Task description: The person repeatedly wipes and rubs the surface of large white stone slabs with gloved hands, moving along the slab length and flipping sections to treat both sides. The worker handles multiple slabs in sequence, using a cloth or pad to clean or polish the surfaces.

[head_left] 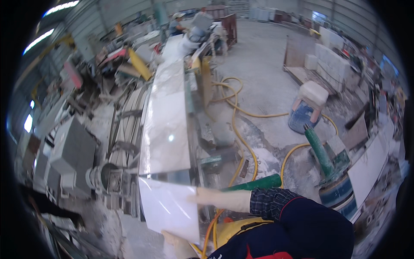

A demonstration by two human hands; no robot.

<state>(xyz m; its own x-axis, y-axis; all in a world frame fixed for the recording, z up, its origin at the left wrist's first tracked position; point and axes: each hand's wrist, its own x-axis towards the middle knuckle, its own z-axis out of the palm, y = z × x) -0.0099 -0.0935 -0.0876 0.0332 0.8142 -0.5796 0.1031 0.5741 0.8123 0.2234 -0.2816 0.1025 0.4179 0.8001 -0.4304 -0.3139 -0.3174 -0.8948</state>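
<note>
A glossy white stone slab (168, 209) is tilted in front of me, bright streaks of light reflecting off its face. My right hand (199, 197), reaching in from the right below a dark checked sleeve, grips the slab's right edge. At its lower edge my left hand (174, 245) holds near the bottom corner; some of its fingers are hidden by the slab. Just beyond the white slab, a long, pale marbled slab (166, 125) lies on a narrow bench, with a small gap between the two.
A yellow hose (235, 125) winds over the dusty floor on the right. Near it stand a blue stool with a pale top (308, 105) and a green metal post (319, 149). Grey blocks (73, 146) are at left. Another person (176, 26) is at the far end.
</note>
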